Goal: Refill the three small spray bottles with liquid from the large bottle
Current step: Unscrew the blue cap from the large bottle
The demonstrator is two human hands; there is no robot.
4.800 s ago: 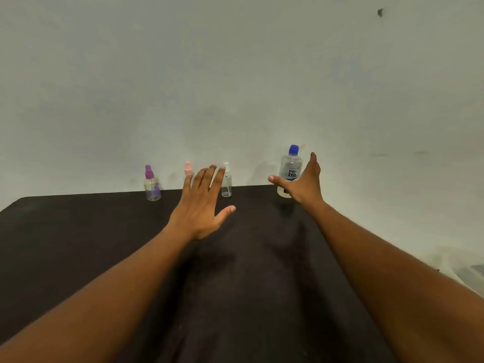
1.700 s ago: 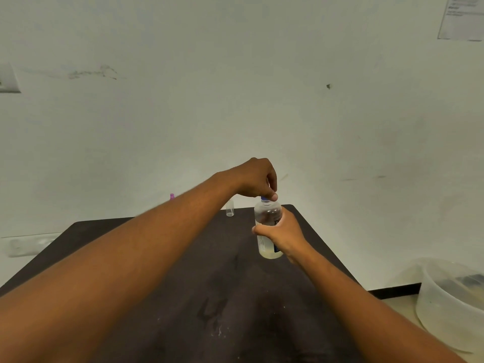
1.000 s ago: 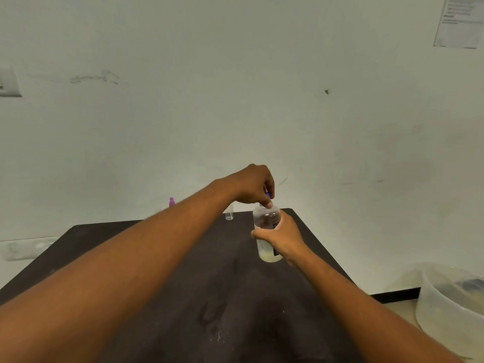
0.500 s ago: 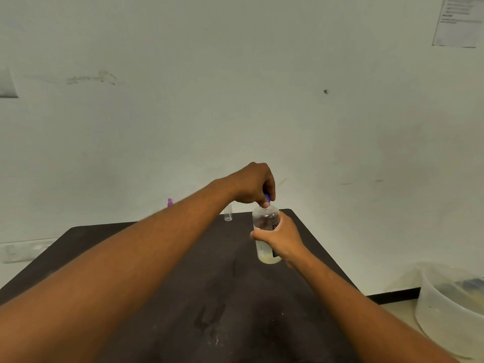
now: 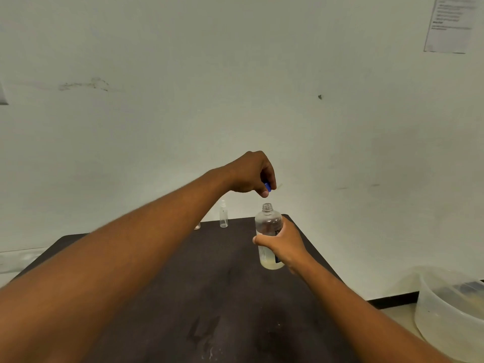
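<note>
My right hand (image 5: 284, 243) grips the large clear bottle (image 5: 267, 224) upright over the dark table (image 5: 222, 284); its threaded neck is uncovered and pale liquid sits in its lower part. Just above the neck, my left hand (image 5: 251, 172) pinches the blue cap (image 5: 267, 186), clear of the bottle. At the table's far edge stands a clear spray bottle with a white top (image 5: 223, 214). Left of it, only the base of a second small bottle (image 5: 197, 226) shows under my left forearm. The third small bottle is hidden behind that arm.
A translucent plastic tub (image 5: 450, 310) sits low to the right of the table. A white wall stands right behind the table, with a paper sheet (image 5: 449, 23) taped at the upper right. The table's right edge runs close to my right forearm.
The blue cap has come off the large bottle: my left hand has lifted it a little above the neck. My right hand keeps the bottle in the same place.
</note>
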